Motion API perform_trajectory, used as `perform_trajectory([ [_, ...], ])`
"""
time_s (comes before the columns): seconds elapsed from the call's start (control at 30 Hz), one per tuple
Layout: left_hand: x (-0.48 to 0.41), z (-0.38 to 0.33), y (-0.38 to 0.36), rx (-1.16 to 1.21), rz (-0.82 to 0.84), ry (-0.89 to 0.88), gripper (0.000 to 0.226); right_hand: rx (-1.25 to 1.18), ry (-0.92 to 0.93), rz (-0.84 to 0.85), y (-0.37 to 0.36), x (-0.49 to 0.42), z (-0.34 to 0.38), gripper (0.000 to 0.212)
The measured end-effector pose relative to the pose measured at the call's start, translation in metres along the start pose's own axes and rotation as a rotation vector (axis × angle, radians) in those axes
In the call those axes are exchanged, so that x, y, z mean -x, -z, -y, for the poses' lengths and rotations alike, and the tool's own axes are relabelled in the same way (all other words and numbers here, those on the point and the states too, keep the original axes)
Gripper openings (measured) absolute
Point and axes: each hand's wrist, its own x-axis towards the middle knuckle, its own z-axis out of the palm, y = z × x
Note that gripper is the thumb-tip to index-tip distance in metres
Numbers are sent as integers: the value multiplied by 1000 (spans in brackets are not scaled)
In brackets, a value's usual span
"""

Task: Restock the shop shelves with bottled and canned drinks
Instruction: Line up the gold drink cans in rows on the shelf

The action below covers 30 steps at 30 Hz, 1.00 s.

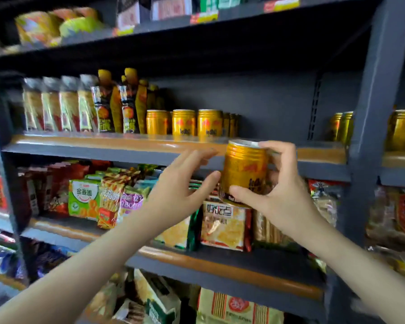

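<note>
**Item: gold can** [244, 169]. A short metal drink can with a ribbed shoulder and a silver lid. It is held in the air, nearly upright, in front of and just below the right end of the row of cans [184, 122], level with the shelf lip [126, 142] that carries the row.

**Handling (judged).** The wall is stiff but thin. If the can is full, it is fairly weighty for its size. The printed side looks smooth and would slip under a loose pinch. A drop or a hard squeeze would probably dent it. The best hold is round the mid-body, thumb opposite fingers. A grip by the top rim would suit lowering it in close beside the row's right end.

**Right hand** [281, 190]. It grasps the gold can, with the thumb across the lower front and the fingers curled over the rim and far side.

**Left hand** [182, 183]. It holds nothing and its fingers are spread and relaxed. The thumb tip is next to the can's left side, but I cannot tell whether it touches.

**Bottles** [117, 106]. They stand directly left of the row.

**Further cans** [341, 126]. These stand well right of the row, on the same shelf.

**Snack packets** [222, 223]. They sit on the shelf below the row.
</note>
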Motion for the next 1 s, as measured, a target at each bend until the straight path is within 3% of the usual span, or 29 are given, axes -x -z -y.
perform_trajectory([
  [0.17, -70, 66, 22, -375, -142, -289, 42, 70, -24, -73, -5, -72, 11, 70],
  [0.43, -155, 133, 16, -476, -87, -605, 46, 116, -243, -206, -6, -153, 2, 70],
  [0.67, -177, 141, -5, -473, 54, -807, 44, 507, -420, -41, -6, -177, -13, 66],
  [0.87, -195, 145, 3, -542, 134, -994, 46, 588, -480, 131, -14, -184, -34, 66],
  [1.0, -200, 146, 3, -499, 209, -1006, 45, 689, -462, 210, -15, -186, -42, 69],
])
